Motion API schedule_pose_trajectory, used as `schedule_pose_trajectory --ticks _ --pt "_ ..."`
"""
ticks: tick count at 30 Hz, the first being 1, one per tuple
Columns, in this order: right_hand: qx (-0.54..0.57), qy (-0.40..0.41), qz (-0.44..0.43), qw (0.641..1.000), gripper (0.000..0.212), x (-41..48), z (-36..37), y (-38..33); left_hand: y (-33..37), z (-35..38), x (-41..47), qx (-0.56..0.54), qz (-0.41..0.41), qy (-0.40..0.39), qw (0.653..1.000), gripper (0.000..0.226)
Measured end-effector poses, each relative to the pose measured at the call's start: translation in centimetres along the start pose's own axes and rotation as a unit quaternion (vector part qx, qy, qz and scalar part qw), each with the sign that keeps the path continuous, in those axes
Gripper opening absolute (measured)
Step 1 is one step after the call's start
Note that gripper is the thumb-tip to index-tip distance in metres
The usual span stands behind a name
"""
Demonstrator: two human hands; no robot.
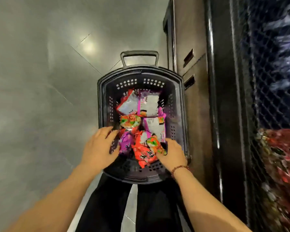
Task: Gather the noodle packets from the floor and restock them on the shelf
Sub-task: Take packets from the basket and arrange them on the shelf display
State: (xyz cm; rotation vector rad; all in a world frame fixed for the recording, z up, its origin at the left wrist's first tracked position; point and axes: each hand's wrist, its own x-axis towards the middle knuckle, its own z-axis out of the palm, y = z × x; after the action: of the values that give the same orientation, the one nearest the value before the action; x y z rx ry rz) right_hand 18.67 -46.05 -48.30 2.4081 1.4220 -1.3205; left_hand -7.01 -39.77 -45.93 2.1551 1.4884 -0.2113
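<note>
1. Black plastic shopping basket (182, 114): the landmark, standing on the grey tiled floor (40, 81), its pull handle (139, 53) at the far end.
2. Noodle packets (141, 104): heaped inside the basket, white-backed ones at the far end and a green-and-orange one in the middle.
3. Purple packet (126, 143): inside the basket, against its left wall.
4. Orange packet (144, 154): at the basket's near end, overlapping the near wall.
5. Left hand (97, 148): released, fingers straight and spread across the basket's left rim, beside the purple packet.
6. Right hand (172, 153): at the basket's near right corner, meeting the orange packet; its fingers are hidden, so the grip cannot be told.
7. Dark shelf unit (196, 97): just right of the basket.
</note>
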Motion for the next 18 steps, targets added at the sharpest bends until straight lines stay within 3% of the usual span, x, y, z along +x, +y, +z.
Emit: schedule_pose_trajectory --ticks 7,13,18 --pt "0.073 -0.090 0.068 0.991 0.051 8.0 7.7 3.4 -4.7 7.9 3.1 -0.016 0.024 -0.042 0.999 0.065" --pt "0.078 -0.147 0.151 0.974 0.095 12.8 11.6 5.3 -6.7 11.6 4.1 0.024 0.086 0.007 0.996 0.056" --pt "0.076 -0.164 0.179 0.967 0.094 14.1 12.7 6.1 -7.0 12.5 3.8 0.038 0.104 0.023 0.994 0.054"
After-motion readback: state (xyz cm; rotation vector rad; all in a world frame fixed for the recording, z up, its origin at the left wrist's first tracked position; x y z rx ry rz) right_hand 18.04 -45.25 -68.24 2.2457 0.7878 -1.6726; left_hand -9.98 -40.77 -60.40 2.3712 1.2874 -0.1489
